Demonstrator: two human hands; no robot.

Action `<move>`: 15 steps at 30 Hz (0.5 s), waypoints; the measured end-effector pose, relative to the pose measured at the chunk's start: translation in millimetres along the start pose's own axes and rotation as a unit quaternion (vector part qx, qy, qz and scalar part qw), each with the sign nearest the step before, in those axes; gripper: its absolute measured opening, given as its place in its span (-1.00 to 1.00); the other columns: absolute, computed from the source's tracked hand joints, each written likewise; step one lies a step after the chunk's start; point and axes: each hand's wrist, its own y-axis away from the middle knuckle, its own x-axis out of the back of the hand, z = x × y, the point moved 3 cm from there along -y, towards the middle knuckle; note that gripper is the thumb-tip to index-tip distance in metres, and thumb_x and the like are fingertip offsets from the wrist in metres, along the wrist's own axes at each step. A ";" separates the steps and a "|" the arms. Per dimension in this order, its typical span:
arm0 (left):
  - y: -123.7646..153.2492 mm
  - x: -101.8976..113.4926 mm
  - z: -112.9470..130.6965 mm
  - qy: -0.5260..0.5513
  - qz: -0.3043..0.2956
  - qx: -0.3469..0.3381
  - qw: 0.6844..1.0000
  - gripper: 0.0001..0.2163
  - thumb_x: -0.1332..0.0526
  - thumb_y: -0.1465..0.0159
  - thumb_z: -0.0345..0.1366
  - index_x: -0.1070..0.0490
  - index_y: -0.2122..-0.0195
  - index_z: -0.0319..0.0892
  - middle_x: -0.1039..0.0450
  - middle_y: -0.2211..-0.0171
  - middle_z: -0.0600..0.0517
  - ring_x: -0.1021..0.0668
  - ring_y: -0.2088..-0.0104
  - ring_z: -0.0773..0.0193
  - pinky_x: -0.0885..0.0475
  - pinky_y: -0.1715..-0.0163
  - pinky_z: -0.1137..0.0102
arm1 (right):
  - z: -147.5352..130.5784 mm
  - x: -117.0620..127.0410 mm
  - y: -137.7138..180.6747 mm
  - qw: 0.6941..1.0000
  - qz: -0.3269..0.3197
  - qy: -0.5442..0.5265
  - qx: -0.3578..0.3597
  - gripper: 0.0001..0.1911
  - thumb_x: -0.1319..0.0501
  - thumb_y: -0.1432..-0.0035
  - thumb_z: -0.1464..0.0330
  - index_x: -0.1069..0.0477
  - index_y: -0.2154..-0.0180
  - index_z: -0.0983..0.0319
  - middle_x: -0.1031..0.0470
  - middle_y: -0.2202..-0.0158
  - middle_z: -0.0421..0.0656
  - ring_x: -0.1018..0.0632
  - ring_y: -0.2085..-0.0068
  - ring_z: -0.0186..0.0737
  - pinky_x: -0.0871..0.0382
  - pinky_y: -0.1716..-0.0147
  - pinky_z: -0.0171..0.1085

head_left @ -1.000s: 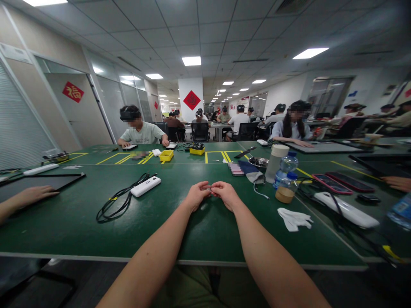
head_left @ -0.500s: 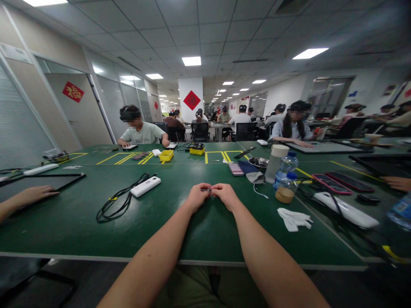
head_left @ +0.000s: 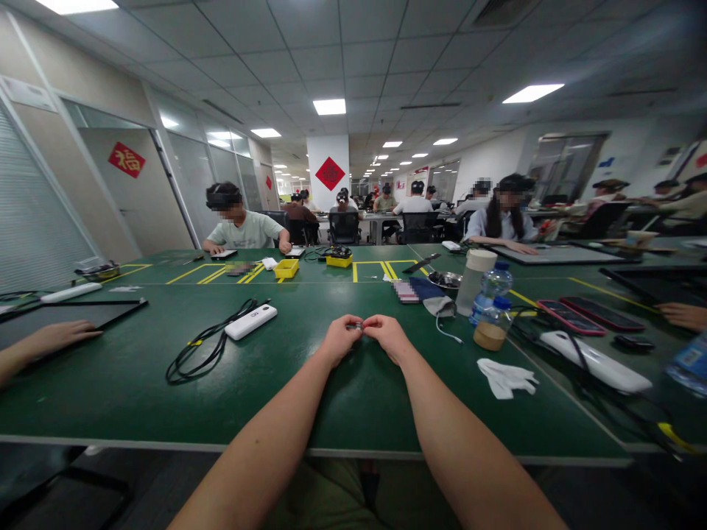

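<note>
Over the middle of the green table (head_left: 259,397), my left hand (head_left: 341,338) and my right hand (head_left: 387,337) meet fingertip to fingertip. Pinched between them is a small metallic piece (head_left: 359,327), too tiny and too covered by fingers to name. Both hands are closed, thumbs and forefingers pressed together on it. To the left of my hands lies a white power bank (head_left: 251,322) beside a coiled black cable (head_left: 193,357). On the right is a crumpled white glove or cloth (head_left: 505,377).
Plastic bottles (head_left: 491,324) and a frosted cup (head_left: 475,280) stand right, near a metal bowl (head_left: 445,281). Phones (head_left: 571,316) and another white power bank (head_left: 596,361) lie farther right. Yellow trays (head_left: 286,269) sit at the back. A co-worker's hand (head_left: 60,340) rests at left.
My hands stay in nearly the same place, fingertips together on the small piece. Only a very slight shift of the fingers shows.
</note>
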 end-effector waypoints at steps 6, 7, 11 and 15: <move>1.0 -1.3 0.7 0.006 0.004 0.011 1.000 -0.77 -0.29 0.04 -0.43 -0.48 0.30 -0.26 -0.48 0.47 0.03 -0.45 0.50 0.38 -0.30 0.49 0.52 | 0.0 -1.3 0.2 0.999 -0.015 -0.028 -0.008 -0.82 -0.29 0.21 0.44 -0.48 0.42 0.31 -0.50 0.52 -0.20 -0.45 0.51 -0.36 -0.33 0.46 -0.36; 1.1 -0.9 0.5 0.000 0.005 0.010 1.000 -0.77 -0.29 0.04 -0.43 -0.48 0.29 -0.27 -0.48 0.47 0.03 -0.44 0.51 0.38 -0.29 0.49 0.52 | -0.5 -1.4 0.4 0.999 -0.018 -0.034 -0.012 -0.82 -0.29 0.21 0.45 -0.47 0.42 0.31 -0.50 0.52 -0.20 -0.45 0.51 -0.36 -0.33 0.47 -0.36; 1.4 0.7 -1.0 -0.003 0.006 0.010 1.000 -0.76 -0.29 0.02 -0.40 -0.49 0.27 -0.27 -0.49 0.47 0.02 -0.44 0.50 0.38 -0.28 0.49 0.52 | -2.8 -1.3 2.0 0.998 -0.022 -0.053 -0.040 -0.86 -0.28 0.19 0.48 -0.47 0.44 0.31 -0.50 0.55 -0.19 -0.44 0.56 -0.39 -0.32 0.53 -0.39; 1.7 -0.6 -0.3 0.033 -0.014 0.023 0.999 -0.75 -0.29 0.02 -0.42 -0.51 0.26 -0.29 -0.51 0.44 -0.01 -0.46 0.48 0.37 -0.32 0.45 0.51 | -2.5 -1.3 3.6 0.993 -0.024 -0.087 -0.079 -0.88 -0.30 0.15 0.51 -0.47 0.43 0.32 -0.50 0.54 -0.16 -0.48 0.55 -0.38 -0.37 0.53 -0.39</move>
